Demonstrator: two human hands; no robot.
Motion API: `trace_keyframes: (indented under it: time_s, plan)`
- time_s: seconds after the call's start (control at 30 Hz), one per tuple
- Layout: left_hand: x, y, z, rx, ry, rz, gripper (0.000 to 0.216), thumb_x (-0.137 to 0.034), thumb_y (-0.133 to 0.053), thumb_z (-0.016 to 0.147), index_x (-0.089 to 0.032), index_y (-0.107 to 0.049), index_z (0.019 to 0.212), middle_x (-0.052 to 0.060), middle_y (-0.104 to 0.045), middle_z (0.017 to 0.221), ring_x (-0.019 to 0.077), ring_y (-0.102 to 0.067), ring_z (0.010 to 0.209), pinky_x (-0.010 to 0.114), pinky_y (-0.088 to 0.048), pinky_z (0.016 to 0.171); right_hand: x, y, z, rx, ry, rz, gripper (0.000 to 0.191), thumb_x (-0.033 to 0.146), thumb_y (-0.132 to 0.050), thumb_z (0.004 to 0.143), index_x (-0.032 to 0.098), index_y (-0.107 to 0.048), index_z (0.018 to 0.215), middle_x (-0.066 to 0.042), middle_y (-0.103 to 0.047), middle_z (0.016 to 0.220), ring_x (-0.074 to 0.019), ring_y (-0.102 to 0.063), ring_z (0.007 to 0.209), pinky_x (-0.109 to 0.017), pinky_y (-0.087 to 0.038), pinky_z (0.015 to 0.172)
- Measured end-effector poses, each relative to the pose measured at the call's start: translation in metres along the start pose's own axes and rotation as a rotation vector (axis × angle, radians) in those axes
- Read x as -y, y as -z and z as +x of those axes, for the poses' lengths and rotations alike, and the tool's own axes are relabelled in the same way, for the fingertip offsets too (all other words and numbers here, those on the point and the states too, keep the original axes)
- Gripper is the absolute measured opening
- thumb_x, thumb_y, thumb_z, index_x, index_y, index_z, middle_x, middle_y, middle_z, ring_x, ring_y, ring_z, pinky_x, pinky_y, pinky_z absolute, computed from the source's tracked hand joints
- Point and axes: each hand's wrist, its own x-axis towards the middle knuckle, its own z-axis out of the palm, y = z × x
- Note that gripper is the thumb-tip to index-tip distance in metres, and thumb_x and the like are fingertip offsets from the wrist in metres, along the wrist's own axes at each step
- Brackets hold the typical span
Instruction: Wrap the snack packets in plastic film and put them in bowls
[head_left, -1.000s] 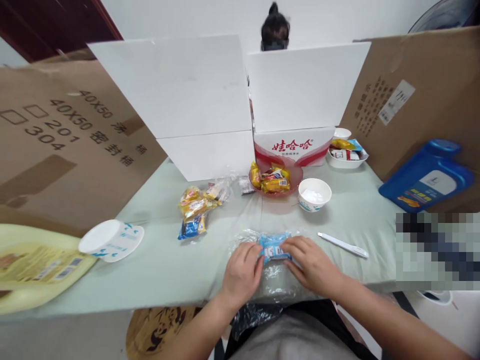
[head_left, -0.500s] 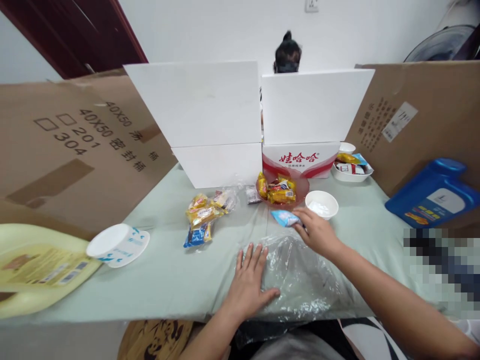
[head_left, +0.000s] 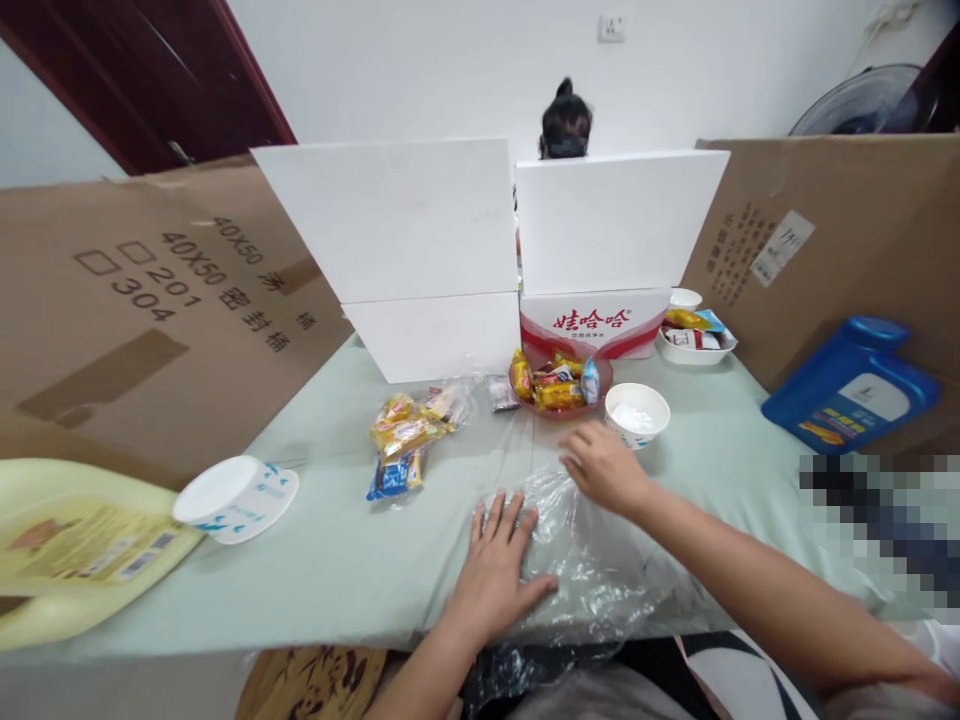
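My left hand [head_left: 499, 560] lies flat with fingers spread on a clear plastic bag [head_left: 600, 560] at the table's near edge. My right hand [head_left: 604, 468] hovers just past the bag, fingers loosely apart and holding nothing. Beyond it a red bowl [head_left: 559, 405] holds yellow snack packets, and a small blue packet [head_left: 590, 380] rests at its right rim. A white bowl [head_left: 636, 413] stands right of the red one.
Loose snack packets [head_left: 405, 440] lie left of centre. An overturned paper bowl [head_left: 232, 497] and a yellow bottle [head_left: 67, 540] sit at the left, a blue jug [head_left: 851, 385] at the right. Cardboard and white boxes wall the table; a person's head shows behind them.
My right hand carried the blue packet from the plastic bag to the red bowl, let it go there and drew back. My left hand flattened onto the bag.
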Motion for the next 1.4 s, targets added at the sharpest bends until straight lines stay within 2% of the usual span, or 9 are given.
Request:
trace_keyframes:
  time_s: [0.1,0.23,0.47,0.6,0.7,0.9,1.03,1.23,1.4]
  plan:
    - [0.0,0.001,0.0,-0.003,-0.005,0.005,0.084,-0.063,-0.062,0.075,-0.025,-0.037,0.145,0.01,-0.022,0.158,0.0371,-0.012,0.145,0.06,-0.013,0.114,0.013,-0.026,-0.046,0.141,0.109,0.073,0.029,0.03,-0.052,0.091,0.015,-0.063,0.114,-0.012,-0.064,0.108,-0.0252,-0.054,0.102,-0.039,-0.043,0.09]
    - [0.006,0.009,0.007,-0.012,0.009,0.018,0.084,-0.062,-0.065,0.073,-0.026,-0.039,0.144,0.012,-0.026,0.156,0.0371,-0.019,0.144,0.058,-0.023,0.111,0.009,-0.047,-0.086,0.181,-0.004,0.039,0.067,0.051,-0.057,0.085,0.014,-0.044,0.14,-0.018,-0.042,0.145,-0.0372,-0.029,0.135,-0.055,-0.027,0.107]
    - [0.037,0.034,0.042,-0.075,0.141,0.105,0.047,-0.042,-0.053,0.089,-0.023,-0.054,0.131,0.013,-0.045,0.146,0.0342,-0.04,0.133,0.056,-0.035,0.103,0.002,-0.05,-0.078,0.272,-0.257,-0.019,0.108,0.082,-0.056,0.064,0.016,-0.037,0.146,-0.02,-0.024,0.155,-0.0504,-0.01,0.14,-0.068,-0.013,0.107]
    - [0.05,0.047,0.031,-0.312,0.162,0.099,0.036,-0.035,-0.052,0.088,-0.016,-0.061,0.118,0.016,-0.056,0.132,0.0339,-0.048,0.123,0.052,-0.04,0.1,-0.003,-0.03,-0.079,0.153,-0.241,0.043,0.083,0.069,-0.053,0.079,0.015,-0.043,0.141,-0.019,-0.033,0.151,-0.0424,-0.022,0.14,-0.061,-0.023,0.109]
    - [0.05,0.054,-0.003,-0.443,0.0,-0.007,0.027,-0.033,-0.049,0.09,-0.018,-0.065,0.105,0.012,-0.064,0.113,0.0277,-0.055,0.113,0.046,-0.043,0.1,-0.012,-0.002,-0.098,0.104,-0.057,0.18,0.056,0.053,-0.044,0.093,0.017,-0.05,0.135,-0.015,-0.047,0.143,-0.0298,-0.035,0.136,-0.049,-0.032,0.109]
    - [0.045,0.037,-0.077,-0.031,-0.408,-0.003,0.052,-0.033,-0.067,0.078,-0.027,-0.055,0.128,0.008,-0.057,0.135,0.0293,-0.046,0.13,0.048,-0.04,0.108,-0.031,0.01,-0.165,0.324,0.219,0.276,0.07,0.053,-0.064,0.081,0.025,-0.044,0.142,-0.011,-0.046,0.145,-0.0297,-0.036,0.137,-0.049,-0.033,0.11]
    - [0.046,0.027,-0.085,-0.083,-0.463,0.038,0.045,-0.008,-0.051,0.084,-0.028,-0.059,0.123,0.004,-0.059,0.134,0.0229,-0.044,0.133,0.042,-0.04,0.109,-0.031,-0.008,-0.191,0.257,0.191,0.18,0.05,0.019,-0.049,0.091,0.03,-0.046,0.14,-0.006,-0.052,0.141,-0.0249,-0.039,0.136,-0.049,-0.035,0.109]
    - [0.038,0.039,-0.073,-0.16,-0.273,-0.298,0.019,-0.02,-0.051,0.09,-0.023,-0.067,0.099,0.005,-0.072,0.103,0.0202,-0.064,0.105,0.034,-0.053,0.092,-0.02,0.013,-0.184,0.189,0.111,0.438,0.023,0.023,-0.047,0.092,0.026,-0.065,0.106,-0.008,-0.069,0.11,-0.0236,-0.058,0.115,-0.044,-0.047,0.097]
    - [0.032,0.044,-0.043,-0.236,0.115,-0.448,0.025,-0.034,-0.047,0.092,-0.02,-0.067,0.086,0.002,-0.071,0.084,0.0166,-0.067,0.077,0.025,-0.054,0.071,-0.022,0.009,-0.163,0.09,-0.209,0.581,0.029,0.032,-0.037,0.096,0.022,-0.063,0.104,-0.008,-0.071,0.094,-0.0202,-0.067,0.087,-0.034,-0.054,0.076]
